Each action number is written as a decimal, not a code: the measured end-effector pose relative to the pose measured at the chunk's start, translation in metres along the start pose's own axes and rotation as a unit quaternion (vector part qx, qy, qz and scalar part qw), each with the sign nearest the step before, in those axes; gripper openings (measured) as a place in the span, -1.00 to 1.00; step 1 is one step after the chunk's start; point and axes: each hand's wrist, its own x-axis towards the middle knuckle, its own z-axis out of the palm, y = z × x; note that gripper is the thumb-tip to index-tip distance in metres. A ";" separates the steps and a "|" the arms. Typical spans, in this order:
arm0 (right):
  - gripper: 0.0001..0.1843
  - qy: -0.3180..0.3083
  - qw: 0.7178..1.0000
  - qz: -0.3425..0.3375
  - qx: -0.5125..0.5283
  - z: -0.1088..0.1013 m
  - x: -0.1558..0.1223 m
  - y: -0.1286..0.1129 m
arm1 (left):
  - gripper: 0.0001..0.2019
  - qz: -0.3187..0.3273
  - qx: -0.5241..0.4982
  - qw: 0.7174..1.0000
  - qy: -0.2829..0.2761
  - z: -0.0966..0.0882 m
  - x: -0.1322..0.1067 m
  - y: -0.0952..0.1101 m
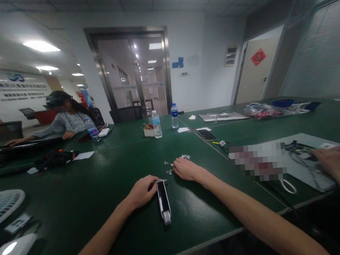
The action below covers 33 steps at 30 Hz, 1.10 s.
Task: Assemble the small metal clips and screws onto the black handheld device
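My left hand rests on the green table, fingers curled against the far end of a long narrow black and silver device that lies lengthwise toward me. My right hand lies palm down just beyond it, fingers bent over a scatter of several small metal screws or washers. Whether the fingertips pinch one of these is hidden. A small metal part sits just past the right hand.
Another person's hand works on a grey mat with a circuit board at right. A seated person is at far left. Water bottles, a phone, a white fan and black tools stand about.
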 end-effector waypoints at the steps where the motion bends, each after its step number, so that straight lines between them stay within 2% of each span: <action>1: -0.70 0.005 1.000 -0.007 0.006 -0.002 -0.001 0.001 | -0.68 -0.003 -0.001 1.000 -0.001 0.000 0.000 0.000; 7: -0.80 -0.007 0.997 -0.045 0.067 -0.009 -0.006 0.003 | -0.68 -0.004 -0.001 1.000 0.002 -0.001 0.000 0.002; 12: -0.80 -0.020 0.996 -0.021 0.089 -0.007 -0.001 0.006 | -0.69 -0.003 0.007 1.000 0.004 -0.001 0.000 0.004; 16: -0.84 -0.071 0.990 0.013 0.120 -0.003 0.001 0.009 | -0.69 -0.005 0.012 1.000 0.002 -0.002 -0.001 0.007; 18: -0.82 -0.075 0.989 0.016 0.127 -0.001 0.001 0.009 | -0.68 -0.009 0.012 1.000 0.000 -0.003 -0.001 0.008; 21: -0.84 -0.044 0.991 0.006 0.127 0.002 -0.001 0.007 | -0.68 -0.012 0.012 1.000 -0.004 -0.003 -0.001 0.007; 27: -0.89 0.066 0.985 -0.034 0.153 0.008 0.001 0.003 | -0.68 -0.010 0.013 1.000 0.000 -0.002 0.000 0.004; 33: -0.89 0.073 0.979 -0.048 0.184 0.018 0.009 0.002 | -0.68 -0.007 0.012 1.000 0.001 -0.001 0.001 0.003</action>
